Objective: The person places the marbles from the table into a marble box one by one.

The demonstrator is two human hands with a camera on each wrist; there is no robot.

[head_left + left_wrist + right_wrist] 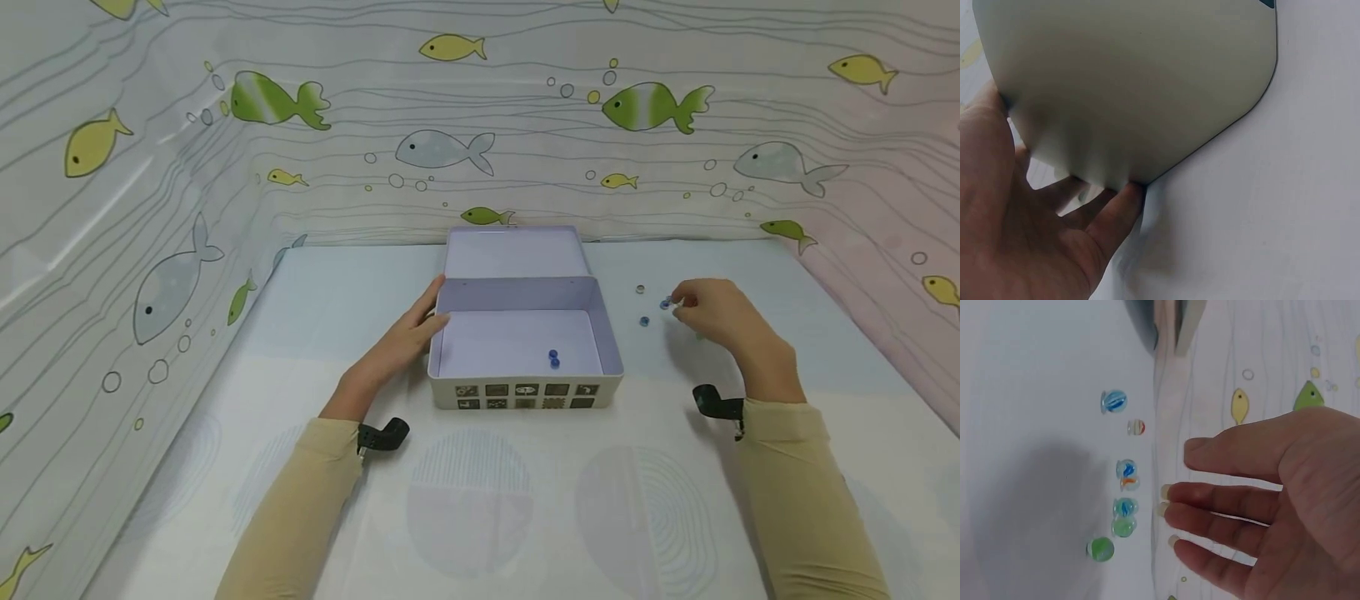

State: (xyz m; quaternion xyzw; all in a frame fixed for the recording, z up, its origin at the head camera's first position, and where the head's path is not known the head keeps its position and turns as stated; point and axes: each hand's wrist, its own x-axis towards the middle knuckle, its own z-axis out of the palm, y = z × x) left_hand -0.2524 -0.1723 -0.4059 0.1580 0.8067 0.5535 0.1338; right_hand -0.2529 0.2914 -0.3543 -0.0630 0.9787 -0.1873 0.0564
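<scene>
A pale box (478, 381) with a row of dark pictures on its front stands on the table, its lid (517, 252) tipped back. Two blue marbles (553, 359) lie together on its floor, toward the right. My left hand (401, 343) holds the box's left wall, thumb over the rim and fingers against the outside; the left wrist view shows the fingertips at the wall's lower edge (1124, 199). Right of the box, my right hand (716, 312) hovers over loose glass marbles (1114, 401). Its thumb and fingers are apart, with nothing seen between them.
Among the loose marbles are a small red-striped one (1137, 427) and a green one (1101, 549). A blue marble (644, 321) lies nearest the box's right wall. Behind the table rises a fish-patterned sheet (525, 100), which also runs along both sides.
</scene>
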